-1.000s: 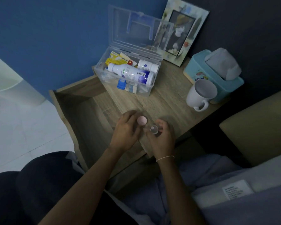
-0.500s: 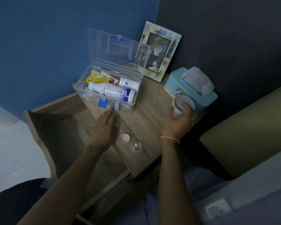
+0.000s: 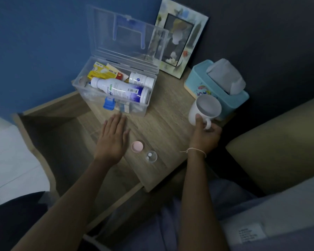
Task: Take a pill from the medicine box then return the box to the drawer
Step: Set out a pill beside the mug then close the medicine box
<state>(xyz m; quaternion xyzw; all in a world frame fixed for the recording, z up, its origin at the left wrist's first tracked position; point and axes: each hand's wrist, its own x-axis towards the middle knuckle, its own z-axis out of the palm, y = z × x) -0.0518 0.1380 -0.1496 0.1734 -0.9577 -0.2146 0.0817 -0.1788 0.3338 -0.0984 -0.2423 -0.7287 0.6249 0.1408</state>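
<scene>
Since half a second ago, my right hand (image 3: 205,136) has lifted the white mug (image 3: 203,111) by its handle at 2 o'clock; left hand (image 3: 111,138) lies flat, empty, beside the pink cap (image 3: 137,146).

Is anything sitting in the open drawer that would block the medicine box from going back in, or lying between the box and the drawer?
Nothing visible does. The drawer is pulled out and its visible floor looks bare, though dim. The medicine box stands at the tabletop edge above it, lid up. The left hand rests flat near that edge; the pink cap lies nearer the person.

Right hand (image 3: 205,136) grips white mug (image 3: 204,110); left hand (image 3: 111,137) flat on nightstand (image 3: 163,127)
</scene>
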